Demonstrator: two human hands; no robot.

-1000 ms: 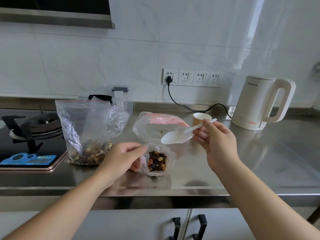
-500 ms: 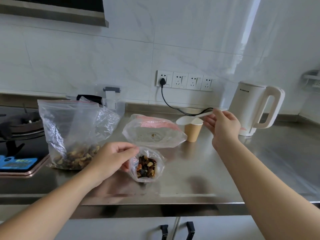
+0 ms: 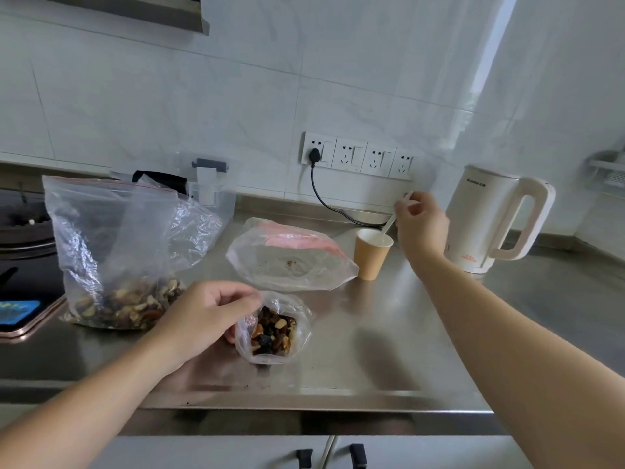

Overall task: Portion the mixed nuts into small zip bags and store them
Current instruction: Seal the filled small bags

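A small clear zip bag [image 3: 274, 328] holding mixed nuts stands open near the counter's front edge. My left hand [image 3: 206, 314] pinches its left rim. To the left stands a large clear bag of mixed nuts [image 3: 116, 255], its top open. My right hand [image 3: 419, 221] holds the handle of a white plastic spoon [image 3: 392, 221], whose bowl sits inside a brown paper cup [image 3: 372, 253]. Between the cup and the small bag lies a flat pack of clear zip bags [image 3: 291, 262] with a pink strip.
A white electric kettle [image 3: 490, 218] stands at the right, close behind my right hand. Its black cord [image 3: 324, 204] runs to wall sockets. A gas stove [image 3: 23, 231] is at the far left. A clear container [image 3: 211, 187] stands behind the large bag. The steel counter [image 3: 389, 350] ends at the front.
My right hand carried the spoon from above the small bag back to the right and lowered its bowl into the paper cup. My left hand stayed on the small bag.
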